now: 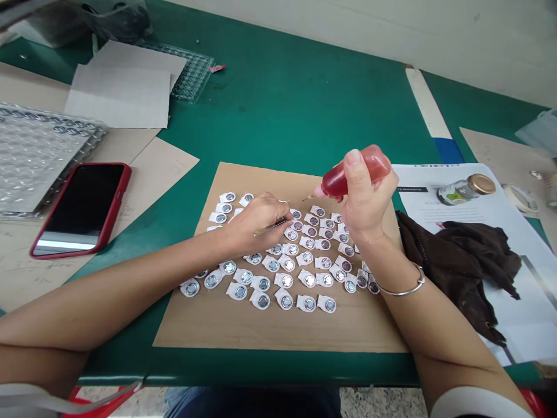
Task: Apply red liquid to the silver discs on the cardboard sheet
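right hand (368, 197) clamped round the red bottle (337, 181), tip (308, 198) slanting down near the far edge of the card (278, 334); left hand (263, 217) pinching a thin tool (278, 223) over tags (285, 280) filling the card's middle, brown cloth (461, 255) by its right edge.

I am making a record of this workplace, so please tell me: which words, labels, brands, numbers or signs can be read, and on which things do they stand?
No text reads with certainty.
Printed sheet: black banner and lines, too blurred.
Jar: label, too small.
Brown paper at left: faint marks, unreadable.
Red bottle: no lettering visible.
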A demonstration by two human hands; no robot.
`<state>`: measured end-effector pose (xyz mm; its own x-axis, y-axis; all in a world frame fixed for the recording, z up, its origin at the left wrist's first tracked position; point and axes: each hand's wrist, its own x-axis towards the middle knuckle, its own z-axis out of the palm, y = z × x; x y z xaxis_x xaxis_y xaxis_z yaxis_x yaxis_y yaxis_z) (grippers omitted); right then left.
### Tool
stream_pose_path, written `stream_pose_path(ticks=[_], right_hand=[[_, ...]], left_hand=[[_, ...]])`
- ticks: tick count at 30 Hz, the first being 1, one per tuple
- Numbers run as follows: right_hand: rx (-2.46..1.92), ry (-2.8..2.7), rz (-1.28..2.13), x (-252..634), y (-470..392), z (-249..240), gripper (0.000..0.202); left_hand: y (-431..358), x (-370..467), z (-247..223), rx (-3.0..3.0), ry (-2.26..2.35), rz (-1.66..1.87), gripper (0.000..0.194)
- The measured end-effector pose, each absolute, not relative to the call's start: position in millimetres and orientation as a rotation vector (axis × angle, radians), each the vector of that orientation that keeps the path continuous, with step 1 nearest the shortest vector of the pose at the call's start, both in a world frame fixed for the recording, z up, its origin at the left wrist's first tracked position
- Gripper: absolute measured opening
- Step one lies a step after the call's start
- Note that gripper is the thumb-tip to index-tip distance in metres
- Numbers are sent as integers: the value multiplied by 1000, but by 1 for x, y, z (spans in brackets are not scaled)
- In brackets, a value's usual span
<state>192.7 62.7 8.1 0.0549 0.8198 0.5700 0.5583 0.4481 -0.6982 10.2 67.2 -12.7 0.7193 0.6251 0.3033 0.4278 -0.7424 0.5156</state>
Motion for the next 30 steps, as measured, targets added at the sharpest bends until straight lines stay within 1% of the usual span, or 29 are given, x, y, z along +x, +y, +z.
stream_pose_path(ticks=[4,10,14,21,30], right_hand=[[-1258,-1455,282,194,65,2,37],[-1243,-1247,543,187,63,2,26],[-1235,-1219,627,181,60,4,27],[-1335,-1344,504,182,59,-9,29],[-1440,-1472,473,182,59,-14,31]], left_hand=[[67,11,-12,2545,776,633,15],[68,14,-21,2651,672,601,17],[63,13,-25,2770,620,577,15],[48,10,-18,2998,583,485,15],[43,14,-25,3145,578,548,17]])
